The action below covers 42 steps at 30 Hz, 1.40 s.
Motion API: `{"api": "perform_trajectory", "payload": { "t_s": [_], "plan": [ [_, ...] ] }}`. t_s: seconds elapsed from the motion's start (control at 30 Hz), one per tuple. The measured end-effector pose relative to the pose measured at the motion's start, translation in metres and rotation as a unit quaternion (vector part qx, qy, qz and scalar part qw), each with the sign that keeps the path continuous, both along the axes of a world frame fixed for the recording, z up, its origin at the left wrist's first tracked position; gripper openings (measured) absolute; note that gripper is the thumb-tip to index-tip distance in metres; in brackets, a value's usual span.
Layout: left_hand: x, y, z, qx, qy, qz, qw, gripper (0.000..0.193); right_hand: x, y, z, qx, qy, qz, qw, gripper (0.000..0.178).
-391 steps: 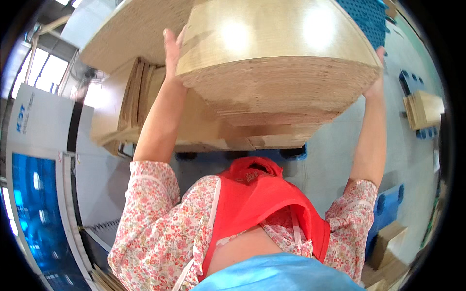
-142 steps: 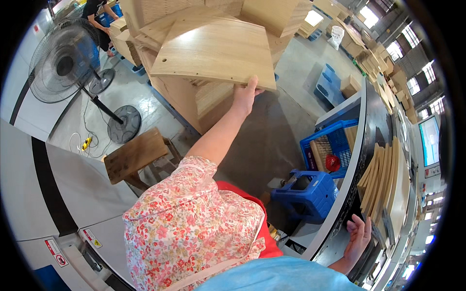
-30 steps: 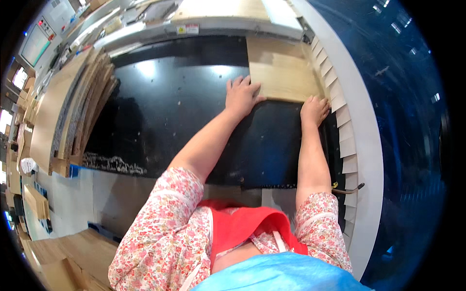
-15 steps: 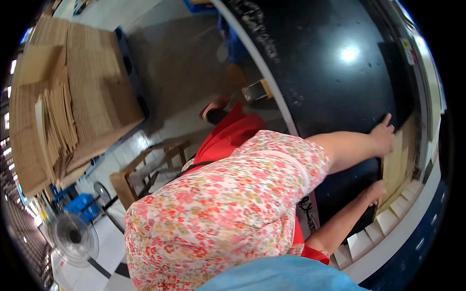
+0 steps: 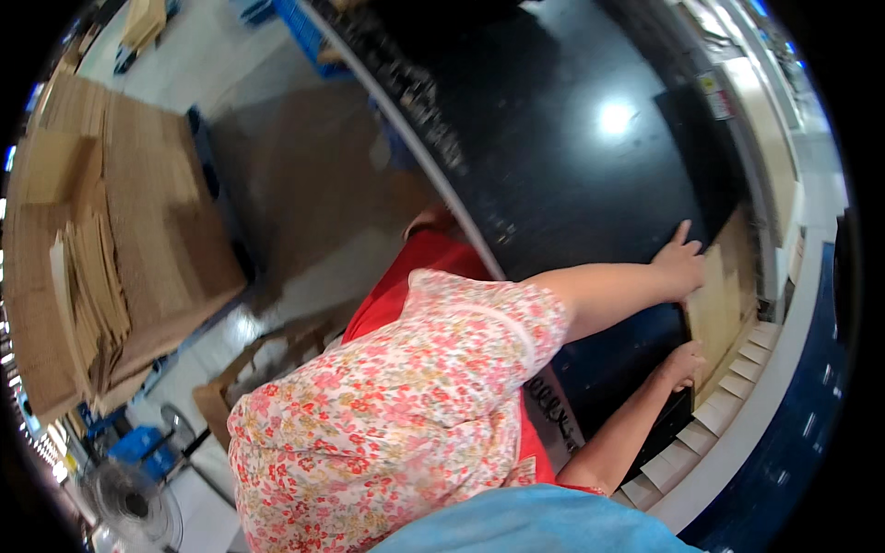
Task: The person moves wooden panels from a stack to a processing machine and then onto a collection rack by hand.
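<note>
My left hand (image 5: 679, 267) rests at the left edge of a flat tan panel (image 5: 721, 293) on the right side of the black table (image 5: 562, 157). Its index finger is stretched out over the dark surface, with the other fingers partly hidden. Nearer to me, my right hand (image 5: 684, 364) is closed with curled fingers at the same panel's edge. A thin dark edge runs between the two hands. Off-white folded pieces (image 5: 714, 413) lie in a row beside the panel's near end.
A large stack of brown cardboard (image 5: 157, 249) stands on a blue pallet at the left. Below it are a fan (image 5: 134, 505) and a blue crate (image 5: 143, 450). A wooden stool (image 5: 221, 392) is beside me. A pale rail (image 5: 784, 369) borders the table's right side.
The whole view has shifted, so the table and panel appear further left. Both hands stay at the panel's edge, in much the same pose.
</note>
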<state>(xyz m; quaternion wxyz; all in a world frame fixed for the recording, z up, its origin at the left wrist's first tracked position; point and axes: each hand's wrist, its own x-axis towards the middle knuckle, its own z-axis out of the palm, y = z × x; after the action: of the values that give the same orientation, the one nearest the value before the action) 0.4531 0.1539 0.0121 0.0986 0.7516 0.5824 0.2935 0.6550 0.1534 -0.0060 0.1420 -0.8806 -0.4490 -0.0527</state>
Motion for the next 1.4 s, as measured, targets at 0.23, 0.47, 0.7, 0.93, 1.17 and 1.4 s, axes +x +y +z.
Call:
{"api": "perform_trajectory", "payload": {
  "t_s": [0.23, 0.47, 0.7, 0.93, 1.17, 1.4],
  "plan": [
    [0.013, 0.002, 0.001, 0.023, -0.012, -0.043, 0.999, 0.038, 0.001, -0.015, 0.001, 0.022, -0.012, -0.008, 1.000, 0.070],
    [-0.002, 0.001, 0.003, 0.022, -0.042, -0.071, 0.996, 0.048, -0.010, -0.009, 0.000, 0.051, -0.022, -0.019, 0.998, 0.066],
    [-0.164, -0.122, 0.002, -0.038, -0.287, -0.141, 0.947, 0.031, 0.023, -0.008, -0.009, 0.057, -0.027, 0.021, 0.998, 0.057],
    [-0.413, -0.418, -0.014, 0.042, -0.376, 0.499, 0.780, 0.032, -0.167, -0.104, -0.027, 0.176, 0.154, 0.436, 0.869, 0.044],
    [-0.445, -0.570, -0.024, 0.194, -0.458, 0.591, 0.635, 0.046, -0.495, -0.326, 0.040, -0.139, 0.448, 0.797, 0.381, 0.032],
    [-0.491, -0.685, -0.010, 0.353, -0.463, 0.623, 0.523, 0.067, -0.688, -0.384, 0.031, -0.282, 0.407, 0.846, 0.196, 0.029]
  ]
}}
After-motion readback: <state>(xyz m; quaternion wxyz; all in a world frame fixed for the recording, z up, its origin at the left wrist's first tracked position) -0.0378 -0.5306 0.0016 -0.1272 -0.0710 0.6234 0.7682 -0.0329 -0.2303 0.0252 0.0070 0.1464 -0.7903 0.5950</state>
